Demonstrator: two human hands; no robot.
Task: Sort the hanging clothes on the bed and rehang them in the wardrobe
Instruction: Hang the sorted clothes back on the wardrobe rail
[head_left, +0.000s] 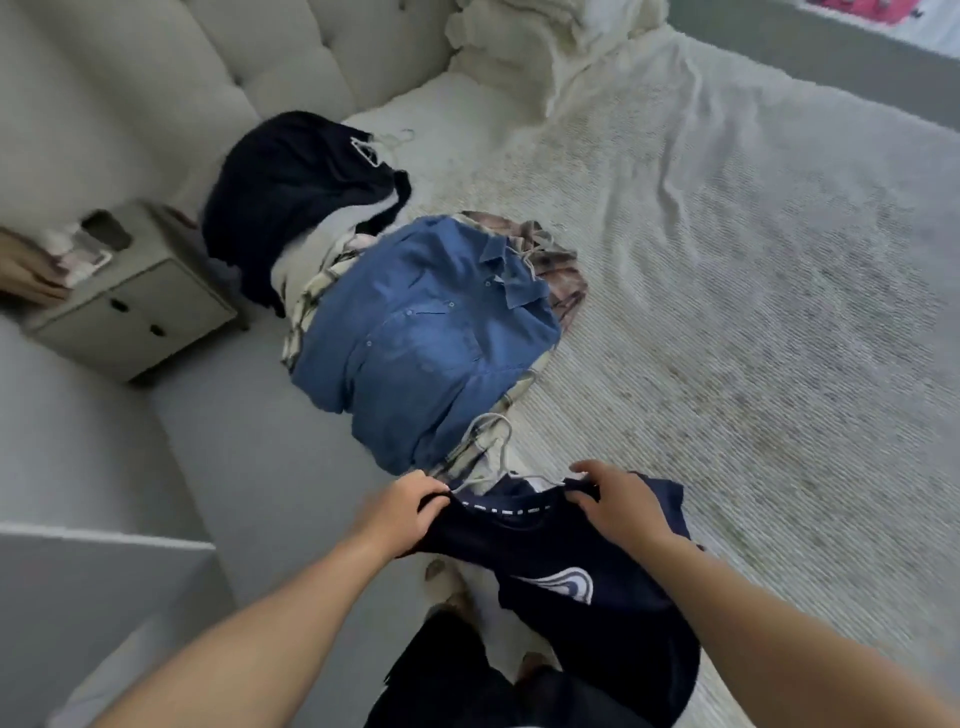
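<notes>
Gripping a navy shirt (561, 561) at six o'clock over the bed (727, 312) edge: left hand (405, 512) and right hand (618, 509) fingers clamped on its shoulders, likely to square it on its hanger (498, 467). Blue shirt (415, 343) pile waiting toward twelve.

A matt, ribbed cream bedspread (727, 312) fills the right of the frame; at centre lies a soft blue denim shirt (415, 338) on a pale hanger (493, 441), apparently plastic. Upper left, a tufted fabric headboard (291, 57); lower centre, smooth dark navy cloth (571, 545) with a white print.
</notes>
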